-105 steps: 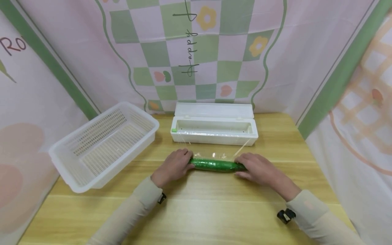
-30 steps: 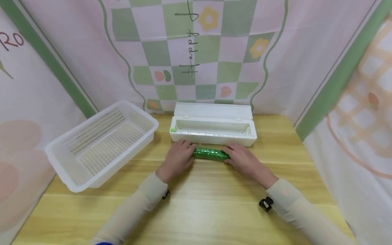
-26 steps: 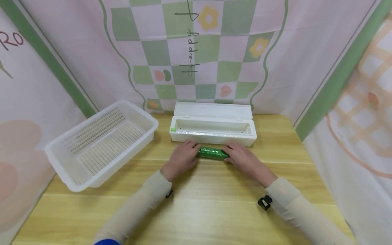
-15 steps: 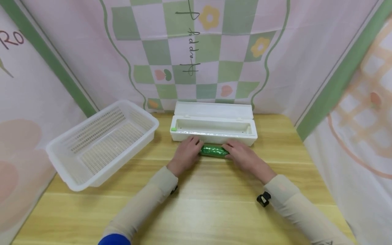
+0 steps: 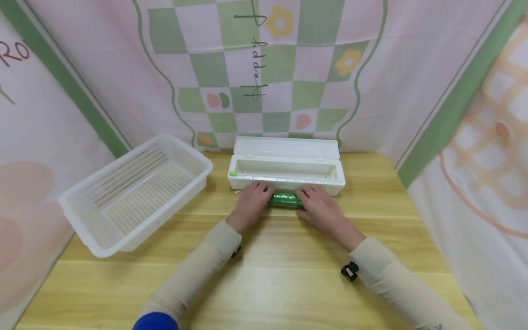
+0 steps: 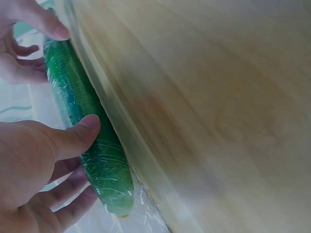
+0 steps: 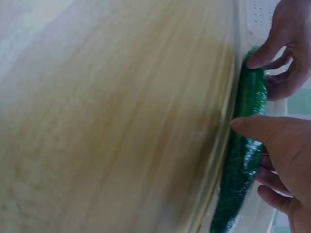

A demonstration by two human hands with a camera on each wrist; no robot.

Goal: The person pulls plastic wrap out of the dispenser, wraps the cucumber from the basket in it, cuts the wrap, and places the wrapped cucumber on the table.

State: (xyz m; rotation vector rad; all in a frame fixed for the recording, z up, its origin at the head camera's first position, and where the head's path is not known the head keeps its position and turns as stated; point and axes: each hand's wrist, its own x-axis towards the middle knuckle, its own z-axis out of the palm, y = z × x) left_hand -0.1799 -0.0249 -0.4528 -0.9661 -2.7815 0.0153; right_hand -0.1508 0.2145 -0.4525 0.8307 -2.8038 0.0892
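A green cucumber (image 5: 285, 200) lies crosswise on the table, wrapped in shiny, wrinkled cling film (image 6: 146, 206). It is right at the front of a white cling film dispenser (image 5: 288, 184), whose lid stands up. My left hand (image 5: 251, 204) grips the cucumber toward its left end, thumb on the near side and fingers round the far side, as the left wrist view shows. My right hand (image 5: 321, 211) holds it farther right in the same way; in the right wrist view its thumb (image 7: 248, 125) lies across the film. The hands hide both ends in the head view.
A white perforated plastic basket (image 5: 123, 250) stands at the left of the wooden table (image 5: 268, 284). A green slider (image 5: 233, 173) sits at the dispenser's left front corner. A patterned curtain (image 5: 276, 68) hangs right behind the table.
The cucumber has moved away from me, up to the dispenser, and the film stretched between them has shortened. Both hands have moved forward and closer together along the cucumber.
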